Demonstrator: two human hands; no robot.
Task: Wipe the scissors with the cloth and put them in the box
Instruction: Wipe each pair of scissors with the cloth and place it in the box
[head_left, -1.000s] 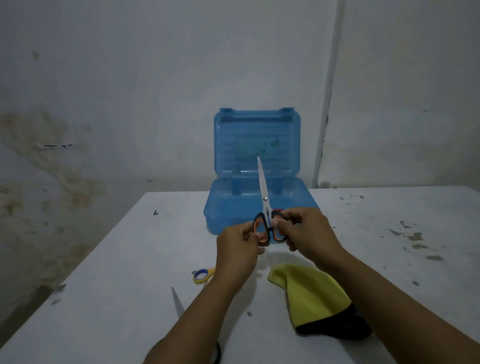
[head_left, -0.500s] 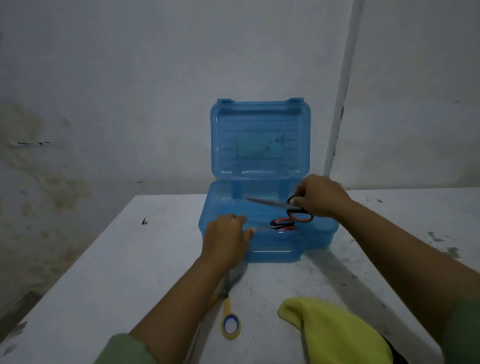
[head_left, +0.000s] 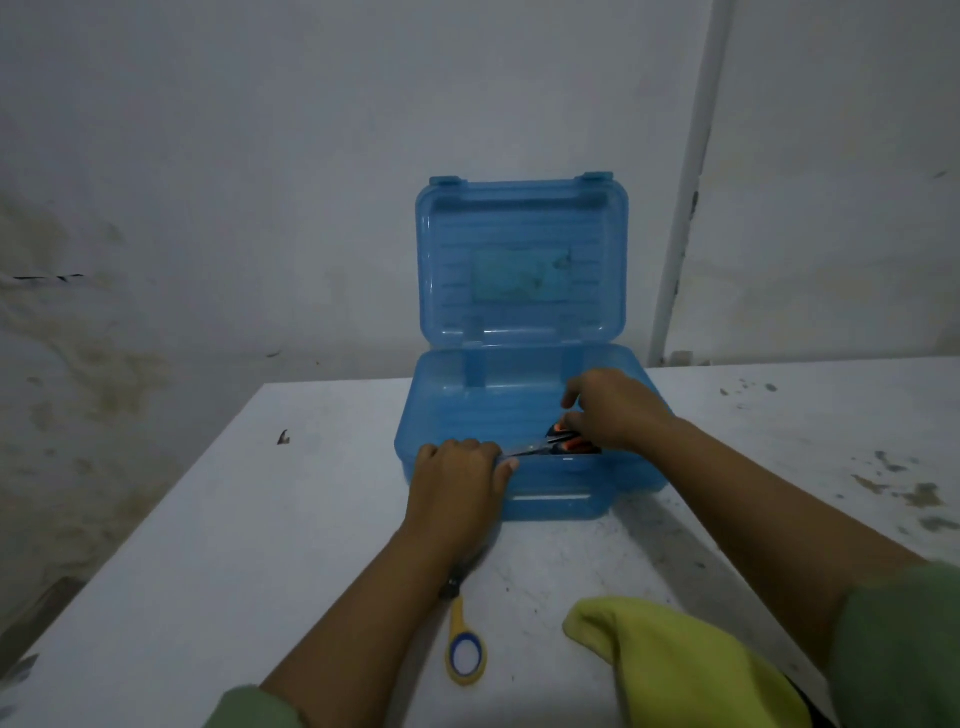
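Note:
The orange-and-black scissors (head_left: 556, 442) lie low inside the open blue box (head_left: 550, 505), blades pointing left toward its front-left corner. My right hand (head_left: 615, 410) reaches into the box and grips their handles. My left hand (head_left: 457, 480) is curled over the box's front rim, its thumb beside the blade tip. The yellow cloth (head_left: 675, 670) lies loose on the table at the bottom right, touched by neither hand.
A second pair of scissors with a yellow-and-blue handle (head_left: 465, 656) lies on the white table (head_left: 249, 545), partly hidden under my left forearm. The box lid (head_left: 519, 260) stands upright against the wall. Stains mark the table's right side.
My right hand carried the scissors from in front of the box into it and lowered them. My left hand let go of the handles and moved to the box's front rim.

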